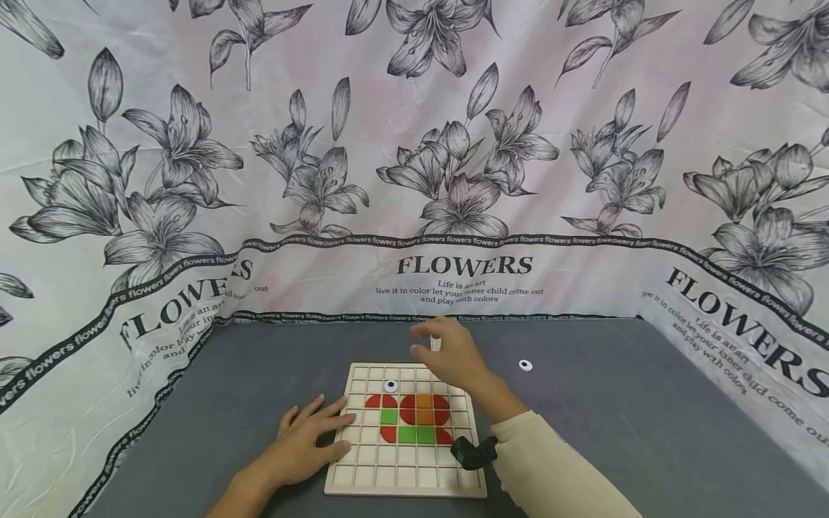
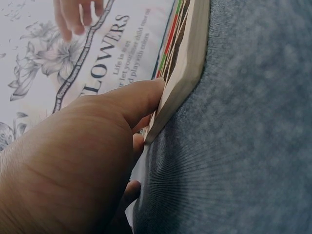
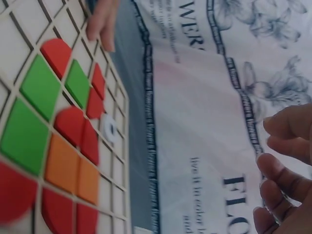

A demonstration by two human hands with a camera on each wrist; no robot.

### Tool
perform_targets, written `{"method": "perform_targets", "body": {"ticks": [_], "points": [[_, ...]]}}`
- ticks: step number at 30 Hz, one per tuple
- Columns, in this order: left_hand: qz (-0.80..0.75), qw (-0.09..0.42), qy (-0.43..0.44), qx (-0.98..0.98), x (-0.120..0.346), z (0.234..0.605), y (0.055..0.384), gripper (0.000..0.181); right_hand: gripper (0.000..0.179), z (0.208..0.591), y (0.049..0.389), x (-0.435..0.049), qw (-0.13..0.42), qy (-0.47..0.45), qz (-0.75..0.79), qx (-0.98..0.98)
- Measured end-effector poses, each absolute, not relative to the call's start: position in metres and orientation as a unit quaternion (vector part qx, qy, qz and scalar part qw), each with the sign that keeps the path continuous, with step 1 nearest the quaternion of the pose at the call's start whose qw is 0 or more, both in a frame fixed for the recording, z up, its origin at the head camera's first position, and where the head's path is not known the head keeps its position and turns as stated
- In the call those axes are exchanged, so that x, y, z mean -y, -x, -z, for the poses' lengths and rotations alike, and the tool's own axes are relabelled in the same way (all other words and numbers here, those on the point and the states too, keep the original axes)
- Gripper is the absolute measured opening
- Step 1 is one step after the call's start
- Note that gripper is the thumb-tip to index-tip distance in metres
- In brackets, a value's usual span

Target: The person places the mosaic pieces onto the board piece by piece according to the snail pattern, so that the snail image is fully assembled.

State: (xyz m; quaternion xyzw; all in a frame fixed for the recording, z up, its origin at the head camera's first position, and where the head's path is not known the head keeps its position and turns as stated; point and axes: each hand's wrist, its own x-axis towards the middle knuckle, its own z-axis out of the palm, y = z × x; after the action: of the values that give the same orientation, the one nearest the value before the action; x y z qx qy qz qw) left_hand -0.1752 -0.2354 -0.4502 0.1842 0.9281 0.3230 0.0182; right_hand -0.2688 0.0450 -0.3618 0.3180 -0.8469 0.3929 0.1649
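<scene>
A pale wooden grid board (image 1: 404,476) lies on the grey table, with red rounded tiles (image 1: 442,410), green square tiles (image 1: 408,434) and orange tiles (image 1: 424,409) set in its cells. A white disc with a dark dot (image 1: 391,386) sits in an upper cell. My left hand (image 1: 301,442) rests at the board's left side, fingers spread and the thumb touching its edge (image 2: 187,58). Above the board's far edge hovers my right hand (image 1: 453,354). Its fingers (image 3: 278,168) are loosely bent, thumb apart from them, and nothing shows between them.
Right of the board, a second white disc with a dark dot (image 1: 526,365) lies on the table (image 1: 563,424). A small white object (image 1: 436,344) is partly hidden behind my right hand. A flower-printed cloth (image 1: 466,280) hangs around the table's back and sides.
</scene>
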Motion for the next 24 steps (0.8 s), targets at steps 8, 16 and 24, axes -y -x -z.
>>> {"method": "perform_targets", "body": {"ticks": [8, 16, 24], "points": [[-0.327, 0.014, -0.186, -0.927, 0.235, 0.448, 0.174, 0.050, 0.029, 0.345, 0.265, -0.081, 0.240, -0.328, -0.390, 0.827], [-0.333, 0.016, -0.185, -0.925, 0.235, 0.448, 0.174, 0.051, 0.030, 0.339, 0.275, -0.122, 0.300, -0.316, -0.386, 0.813], [-0.338, 0.016, -0.190, -0.922, 0.236, 0.448, 0.174, 0.052, 0.029, 0.357, 0.288, -0.163, 0.297, -0.260, -0.396, 0.829]]}}
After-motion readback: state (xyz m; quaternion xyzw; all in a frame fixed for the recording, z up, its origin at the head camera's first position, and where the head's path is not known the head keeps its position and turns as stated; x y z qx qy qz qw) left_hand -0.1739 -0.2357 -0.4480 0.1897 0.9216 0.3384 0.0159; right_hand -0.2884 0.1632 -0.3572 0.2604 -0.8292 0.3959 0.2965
